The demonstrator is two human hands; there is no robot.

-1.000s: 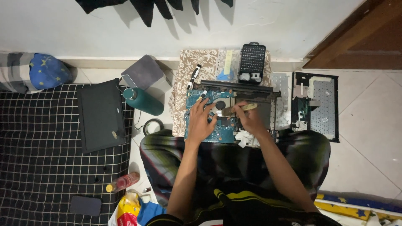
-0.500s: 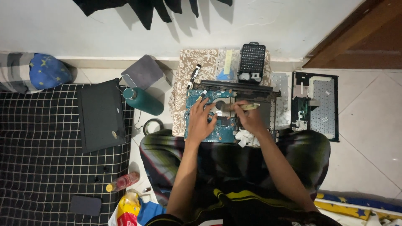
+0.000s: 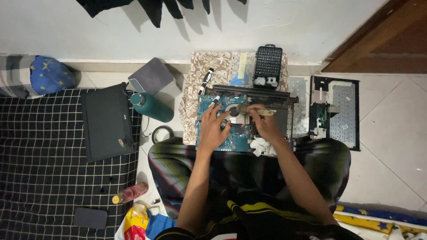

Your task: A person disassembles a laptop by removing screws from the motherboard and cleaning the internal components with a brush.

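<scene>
Head view, looking straight down on a person seated on the floor.

Left hand (image 3: 213, 129): fingers spread wide, palm flat on the blue circuit board (image 3: 231, 131) of an opened laptop base (image 3: 284, 120), apparently pinning it steady. It grips nothing.

Right hand (image 3: 266, 124): closed round the pale handle of a small brush (image 3: 255, 110), bristles pointing toward the left hand and resting at the fan area between the two hands, a hold that suits sweeping dust.

Just under the right wrist: crumpled white tissue (image 3: 260, 146), lying within easy reach.

Beyond the fingertips: patterned cloth (image 3: 200, 84) under the base, bearing a black-and-white pen-shaped tool (image 3: 205, 80) and a black case of screwdriver bits (image 3: 267, 64), open face up.

Outward of the right hand: detached keyboard panel (image 3: 336, 111), set aside on the tile.

Outward of the left hand: roll of tape (image 3: 163, 134), teal bottle (image 3: 152, 106) lying on its side, grey pouch (image 3: 151, 75), closed black laptop (image 3: 106, 122) on a checked mat (image 3: 44, 178).

Farthest on that side: red bottle (image 3: 130, 194), dark phone (image 3: 90, 218).
</scene>
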